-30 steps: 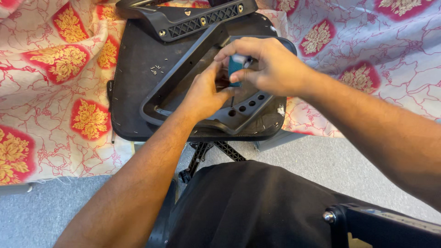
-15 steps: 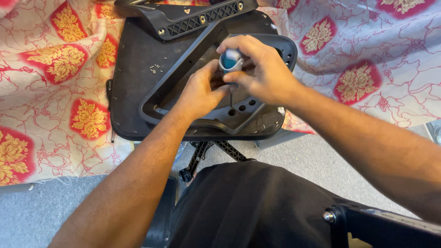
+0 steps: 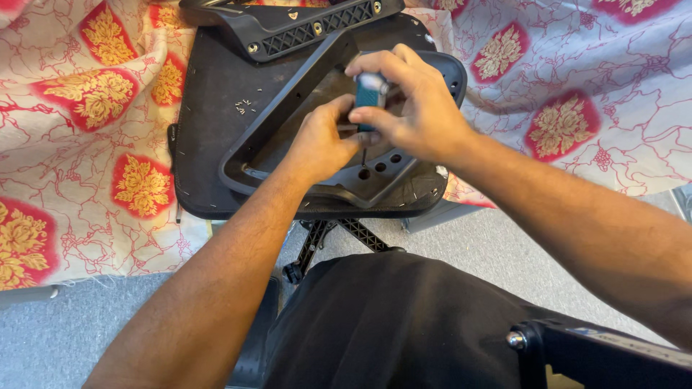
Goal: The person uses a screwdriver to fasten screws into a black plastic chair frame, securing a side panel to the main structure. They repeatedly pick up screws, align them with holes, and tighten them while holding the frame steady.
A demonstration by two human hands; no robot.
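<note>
An upturned black chair seat (image 3: 216,108) lies on a patterned cloth, with a black armrest bracket (image 3: 288,94) resting on it. My right hand (image 3: 414,108) grips a teal-handled screwdriver (image 3: 369,94) held upright, its thin shaft pointing down at the bracket's hole plate (image 3: 378,169). My left hand (image 3: 321,137) rests on the bracket right beside the tool's shaft, fingers pinched near it. Whether they hold a screw is hidden.
A second black armrest piece (image 3: 303,25) lies across the seat's far edge. Small screws (image 3: 241,108) sit loose on the seat. The red, gold and white cloth (image 3: 79,144) spreads all around. A black chair base (image 3: 339,238) and grey floor (image 3: 86,338) lie near me.
My right hand has turned on the screwdriver handle, its teal grip showing more. Both hands stay over the same spot on the bracket.
</note>
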